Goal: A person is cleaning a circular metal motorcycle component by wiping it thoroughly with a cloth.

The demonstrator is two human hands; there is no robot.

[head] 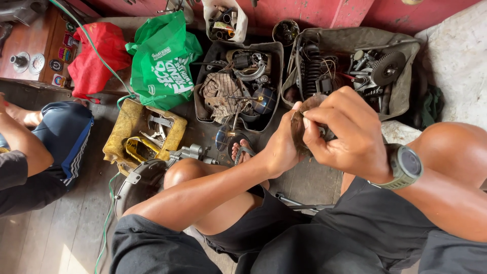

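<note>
In the head view, right of the frame's centre, both hands meet over a dark, rusty round metal part (299, 133), a flat disc-like piece whose brown rim shows between them. The left hand (280, 147) comes up from the lower left and clasps the part's left edge, thumb on top and fingers curled behind it. The right hand (350, 133), with a grey-green wristwatch (404, 166) at the wrist, pinches narrowly at the part's face with its fingertips (308, 123); whether something small sits in that pinch I cannot tell. The part looks like stiff steel, fairly heavy for its size, and its grimy surface could well be greasy and slippery, so the rim, held as the left hand holds it, seems the surest place to take it; its centre is hidden under the fingers. Above the hands, in the upper middle of the frame, stands a black plastic tray (203, 86) of engine scraps and a striped rag. To its right an open grey bag (355, 38) holds springs, wires and a toothed gear (387, 66). At upper left lie a green shopping bag (165, 61) and a red bag (94, 56), with a yellow container (124, 127) of tools below them. Another person's arm (20, 137) and blue shorts (66, 134) sit at the left edge, well apart from the part
</note>
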